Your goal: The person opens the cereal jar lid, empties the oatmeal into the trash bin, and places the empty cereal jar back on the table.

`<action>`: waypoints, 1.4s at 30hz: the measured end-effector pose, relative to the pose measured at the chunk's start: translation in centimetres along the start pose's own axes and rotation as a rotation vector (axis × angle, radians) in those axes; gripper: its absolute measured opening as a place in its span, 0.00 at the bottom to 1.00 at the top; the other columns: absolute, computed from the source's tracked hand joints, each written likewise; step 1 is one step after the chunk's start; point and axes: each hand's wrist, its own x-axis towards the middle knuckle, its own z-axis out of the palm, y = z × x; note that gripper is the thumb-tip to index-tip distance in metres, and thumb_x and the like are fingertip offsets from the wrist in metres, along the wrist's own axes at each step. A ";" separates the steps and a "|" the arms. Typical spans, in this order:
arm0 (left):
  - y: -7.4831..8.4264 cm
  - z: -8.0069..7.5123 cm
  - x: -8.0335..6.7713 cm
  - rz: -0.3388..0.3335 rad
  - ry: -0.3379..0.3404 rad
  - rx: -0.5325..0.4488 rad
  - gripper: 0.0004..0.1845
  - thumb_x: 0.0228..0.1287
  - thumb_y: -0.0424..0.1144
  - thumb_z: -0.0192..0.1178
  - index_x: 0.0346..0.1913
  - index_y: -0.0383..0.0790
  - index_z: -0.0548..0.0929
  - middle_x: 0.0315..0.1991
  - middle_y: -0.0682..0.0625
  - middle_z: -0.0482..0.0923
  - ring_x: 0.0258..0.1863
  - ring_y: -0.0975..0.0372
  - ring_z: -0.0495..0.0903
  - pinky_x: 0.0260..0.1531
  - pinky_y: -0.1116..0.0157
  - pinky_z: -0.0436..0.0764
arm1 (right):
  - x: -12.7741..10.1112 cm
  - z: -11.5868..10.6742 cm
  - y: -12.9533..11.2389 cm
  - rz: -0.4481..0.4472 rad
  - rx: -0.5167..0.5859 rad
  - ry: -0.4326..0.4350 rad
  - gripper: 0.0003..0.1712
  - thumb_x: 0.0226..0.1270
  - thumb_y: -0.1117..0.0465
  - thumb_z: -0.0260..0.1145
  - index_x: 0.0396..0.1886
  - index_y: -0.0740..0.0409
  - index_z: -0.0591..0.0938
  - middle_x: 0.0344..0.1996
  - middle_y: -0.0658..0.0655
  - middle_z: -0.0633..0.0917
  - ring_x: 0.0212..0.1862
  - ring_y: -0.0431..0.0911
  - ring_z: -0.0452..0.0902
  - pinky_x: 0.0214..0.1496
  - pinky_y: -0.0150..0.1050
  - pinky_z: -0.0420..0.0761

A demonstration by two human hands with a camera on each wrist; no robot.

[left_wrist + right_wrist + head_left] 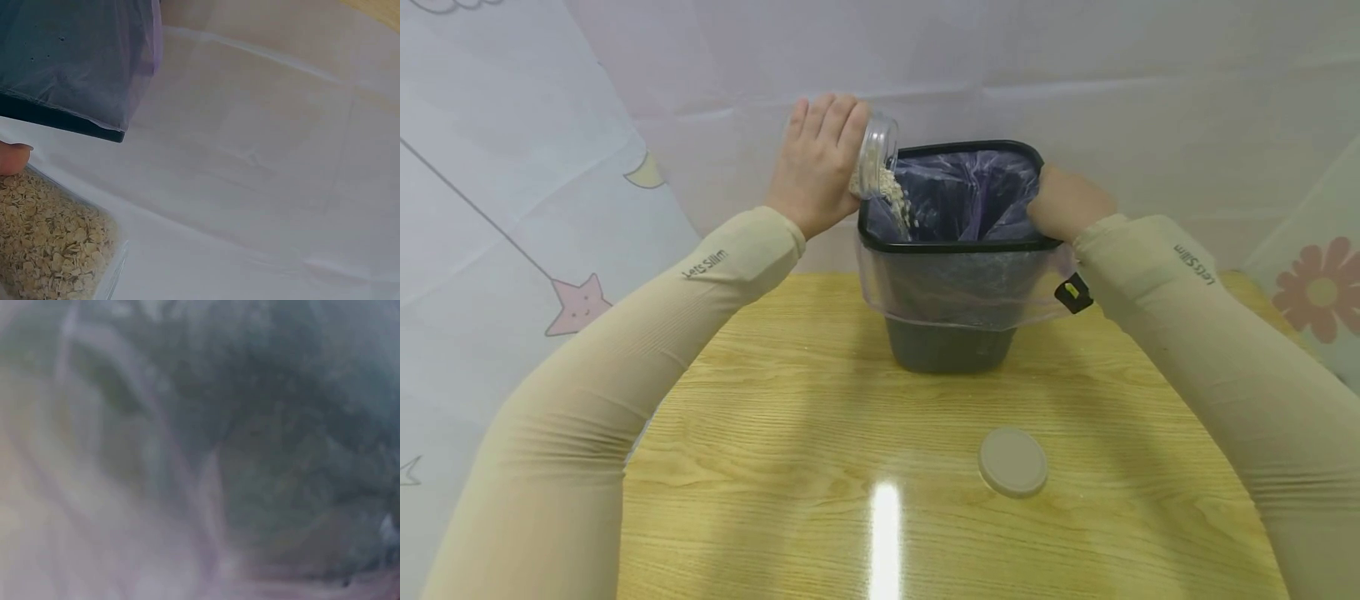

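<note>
My left hand grips a clear jar tipped sideways over the left rim of a dark bin. Rolled oats spill from the jar's mouth into the bin. In the left wrist view, many oats still fill the jar, and my thumb lies against it. A thin purple liner bag lines the bin and folds down over its outside. On the bin's right rim, my right hand holds on with curled fingers, which are mostly hidden. The right wrist view is blurred liner close up.
A round beige lid lies on the wood-grain table in front of the bin. A small black tag with a yellow mark is at the bin's right side. Behind stands a pale printed sheet.
</note>
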 end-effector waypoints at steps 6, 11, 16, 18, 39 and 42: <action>0.0 0.2 0.0 0.012 0.009 0.008 0.45 0.46 0.40 0.72 0.67 0.29 0.62 0.64 0.34 0.65 0.65 0.42 0.61 0.71 0.48 0.51 | -0.1 0.0 0.0 0.002 0.000 0.004 0.38 0.66 0.64 0.40 0.73 0.76 0.45 0.67 0.80 0.58 0.65 0.74 0.57 0.62 0.68 0.63; 0.1 0.2 0.1 0.017 0.023 0.015 0.43 0.47 0.38 0.70 0.66 0.29 0.63 0.63 0.35 0.66 0.64 0.43 0.62 0.70 0.48 0.52 | -0.1 0.0 -0.1 0.007 -0.006 0.017 0.37 0.65 0.64 0.41 0.72 0.77 0.49 0.65 0.81 0.61 0.63 0.73 0.60 0.60 0.68 0.64; 0.1 0.3 0.1 0.021 0.032 0.020 0.40 0.50 0.38 0.68 0.66 0.30 0.64 0.63 0.35 0.66 0.64 0.43 0.62 0.70 0.49 0.53 | 0.0 0.1 -0.1 0.013 -0.009 0.018 0.36 0.65 0.64 0.41 0.72 0.76 0.50 0.64 0.80 0.63 0.62 0.73 0.62 0.59 0.67 0.66; 0.1 0.4 0.1 0.022 0.039 0.023 0.39 0.50 0.37 0.67 0.65 0.30 0.64 0.62 0.36 0.67 0.63 0.44 0.63 0.70 0.49 0.54 | 0.0 0.1 -0.1 0.017 -0.010 0.015 0.37 0.65 0.64 0.41 0.72 0.76 0.49 0.64 0.80 0.62 0.62 0.73 0.62 0.59 0.67 0.66; 0.1 0.4 1.8 0.042 -0.004 0.098 0.42 0.45 0.33 0.69 0.66 0.30 0.62 0.63 0.34 0.65 0.64 0.43 0.62 0.70 0.47 0.53 | 0.0 0.2 -0.4 0.031 -0.016 0.026 0.34 0.65 0.63 0.42 0.70 0.75 0.55 0.60 0.80 0.67 0.59 0.71 0.66 0.56 0.66 0.69; 0.1 0.4 1.9 0.039 -0.023 0.101 0.43 0.46 0.33 0.69 0.67 0.30 0.61 0.63 0.34 0.65 0.64 0.43 0.61 0.71 0.47 0.51 | 0.1 0.3 -0.5 0.024 -0.016 0.033 0.34 0.65 0.64 0.43 0.69 0.76 0.56 0.60 0.80 0.68 0.59 0.71 0.66 0.56 0.66 0.69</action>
